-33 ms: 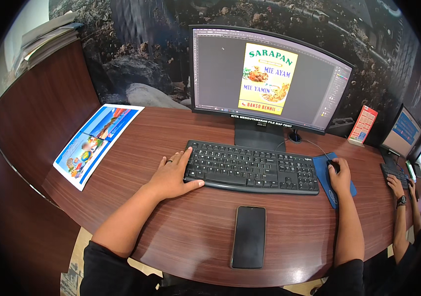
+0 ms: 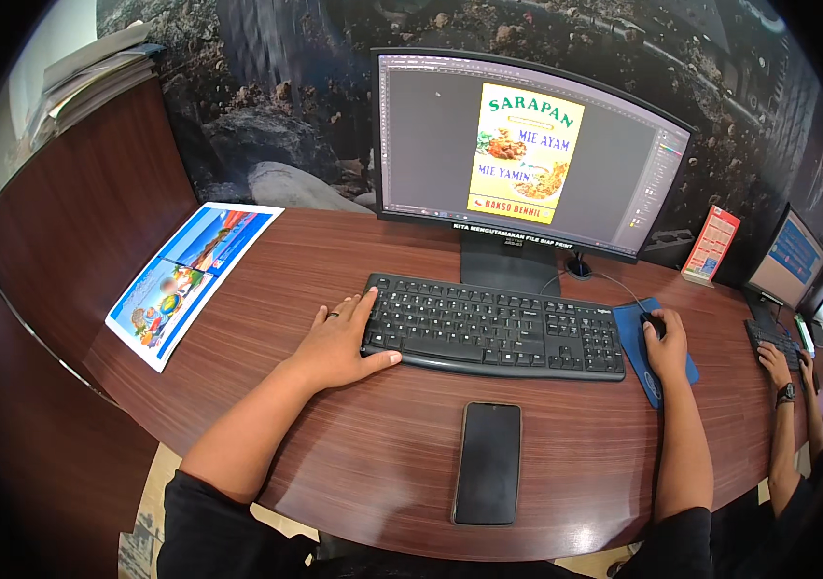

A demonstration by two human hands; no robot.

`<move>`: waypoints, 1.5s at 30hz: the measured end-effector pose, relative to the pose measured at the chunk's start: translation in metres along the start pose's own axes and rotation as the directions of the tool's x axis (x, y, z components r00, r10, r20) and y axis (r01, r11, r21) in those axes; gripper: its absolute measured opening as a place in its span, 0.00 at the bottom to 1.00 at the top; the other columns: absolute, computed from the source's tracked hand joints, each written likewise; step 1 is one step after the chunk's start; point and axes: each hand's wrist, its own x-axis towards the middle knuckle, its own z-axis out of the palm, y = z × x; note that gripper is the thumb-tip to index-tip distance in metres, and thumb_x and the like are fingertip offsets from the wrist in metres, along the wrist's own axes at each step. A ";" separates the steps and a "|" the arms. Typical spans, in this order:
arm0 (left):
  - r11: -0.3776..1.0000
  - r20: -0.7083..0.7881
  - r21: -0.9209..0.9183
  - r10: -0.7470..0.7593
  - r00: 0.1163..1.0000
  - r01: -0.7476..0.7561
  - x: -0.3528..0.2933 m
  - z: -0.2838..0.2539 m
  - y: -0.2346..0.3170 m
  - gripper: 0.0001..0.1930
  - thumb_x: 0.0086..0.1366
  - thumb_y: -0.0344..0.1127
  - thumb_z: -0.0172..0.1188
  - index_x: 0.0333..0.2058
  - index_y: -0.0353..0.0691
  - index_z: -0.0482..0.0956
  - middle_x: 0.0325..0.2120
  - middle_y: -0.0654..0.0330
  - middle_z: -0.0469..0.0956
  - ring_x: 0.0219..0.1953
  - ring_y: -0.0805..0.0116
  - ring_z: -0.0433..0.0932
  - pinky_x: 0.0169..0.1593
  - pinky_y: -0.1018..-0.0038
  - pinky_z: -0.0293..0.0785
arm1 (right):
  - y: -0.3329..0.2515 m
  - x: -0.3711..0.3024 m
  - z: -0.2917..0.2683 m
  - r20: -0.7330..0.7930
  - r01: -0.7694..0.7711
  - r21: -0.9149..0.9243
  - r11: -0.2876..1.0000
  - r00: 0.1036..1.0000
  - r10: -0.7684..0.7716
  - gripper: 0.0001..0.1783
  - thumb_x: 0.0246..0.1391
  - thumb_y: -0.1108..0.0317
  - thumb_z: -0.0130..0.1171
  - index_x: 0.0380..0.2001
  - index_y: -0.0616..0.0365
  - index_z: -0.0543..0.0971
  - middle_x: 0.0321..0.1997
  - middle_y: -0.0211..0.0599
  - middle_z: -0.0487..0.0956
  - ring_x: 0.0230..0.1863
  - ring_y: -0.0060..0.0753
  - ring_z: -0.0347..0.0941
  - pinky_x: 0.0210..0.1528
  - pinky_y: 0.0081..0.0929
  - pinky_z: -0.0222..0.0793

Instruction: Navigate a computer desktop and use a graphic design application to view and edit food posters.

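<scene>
My left hand (image 2: 334,345) rests at the left end of a black keyboard (image 2: 488,333), fingers spread, with the thumb along its front edge and a ring on one finger. My right hand (image 2: 666,349) is curled over a black computer mouse (image 2: 656,326), which it partly hides. Under the mouse lies a blue mouse pad (image 2: 635,352). Behind the keyboard stands a curved monitor (image 2: 614,183), showing a yellow poster design with food pictures in an editing window. A dark-screened smartphone (image 2: 488,463) lies face up between my forearms.
A printed colour sheet (image 2: 194,265) lies at the left beside a wooden partition (image 2: 83,193) with stacked papers (image 2: 93,82) on top. A small red desk calendar (image 2: 711,243) stands right of the monitor. Farther right, another person's hands (image 2: 776,365) are at a second keyboard and monitor (image 2: 790,259).
</scene>
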 end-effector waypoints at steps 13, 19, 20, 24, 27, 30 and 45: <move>0.864 -0.114 0.166 0.495 0.861 -0.475 0.018 0.015 0.031 0.28 0.67 0.36 0.59 0.65 0.36 0.73 0.69 0.50 0.69 0.75 0.49 0.62 0.76 0.47 0.55 | -0.003 0.004 0.002 0.008 -0.048 -0.031 0.998 0.999 0.048 0.13 0.56 0.70 0.65 0.45 0.60 0.81 0.49 0.47 0.81 0.52 0.53 0.79 0.57 0.40 0.74; 0.846 -0.087 0.249 0.504 0.859 -0.472 0.023 0.020 0.040 0.34 0.69 0.43 0.56 0.72 0.37 0.63 0.69 0.47 0.68 0.75 0.45 0.59 0.77 0.45 0.51 | -0.004 0.001 0.001 0.005 -0.061 -0.019 0.998 0.998 0.062 0.14 0.55 0.69 0.65 0.45 0.59 0.81 0.49 0.46 0.81 0.54 0.54 0.79 0.57 0.42 0.74; 0.852 -0.063 0.254 0.488 0.871 -0.459 0.023 0.019 0.041 0.37 0.70 0.46 0.56 0.73 0.37 0.60 0.70 0.47 0.67 0.75 0.43 0.58 0.77 0.45 0.50 | -0.006 0.000 0.000 0.008 -0.068 -0.022 0.997 0.998 0.068 0.14 0.55 0.69 0.65 0.45 0.59 0.81 0.50 0.46 0.81 0.54 0.55 0.79 0.57 0.43 0.74; 0.881 -0.175 0.249 0.450 0.876 -0.403 0.016 0.015 0.042 0.43 0.70 0.56 0.60 0.74 0.37 0.58 0.71 0.45 0.66 0.75 0.42 0.58 0.77 0.44 0.49 | -0.001 -0.002 0.001 -0.033 -0.101 -0.053 0.993 0.994 0.100 0.14 0.55 0.68 0.66 0.45 0.58 0.81 0.51 0.47 0.81 0.55 0.56 0.79 0.58 0.45 0.74; 0.940 -0.168 0.314 0.195 0.966 -0.135 0.007 -0.004 0.039 0.48 0.67 0.59 0.63 0.76 0.37 0.53 0.72 0.41 0.63 0.75 0.41 0.60 0.75 0.43 0.53 | 0.000 -0.003 -0.002 -0.061 -0.126 -0.084 0.988 0.991 0.121 0.14 0.55 0.68 0.66 0.45 0.58 0.82 0.51 0.47 0.82 0.55 0.56 0.78 0.58 0.45 0.74; 0.995 -0.073 0.080 -0.059 0.996 0.064 -0.004 -0.024 0.026 0.56 0.64 0.62 0.65 0.77 0.36 0.47 0.71 0.36 0.64 0.71 0.37 0.66 0.72 0.45 0.62 | -0.003 -0.002 -0.001 -0.030 -0.108 -0.026 0.994 0.994 0.107 0.13 0.55 0.69 0.67 0.43 0.59 0.83 0.50 0.47 0.82 0.54 0.56 0.79 0.58 0.44 0.74; 0.997 0.060 0.071 -0.025 0.998 0.021 0.002 -0.020 0.015 0.57 0.65 0.61 0.66 0.77 0.32 0.44 0.64 0.26 0.69 0.67 0.33 0.71 0.69 0.52 0.67 | -0.007 0.002 -0.002 -0.024 -0.079 0.007 0.997 0.997 0.079 0.12 0.55 0.70 0.68 0.42 0.61 0.83 0.49 0.47 0.82 0.52 0.54 0.79 0.57 0.41 0.75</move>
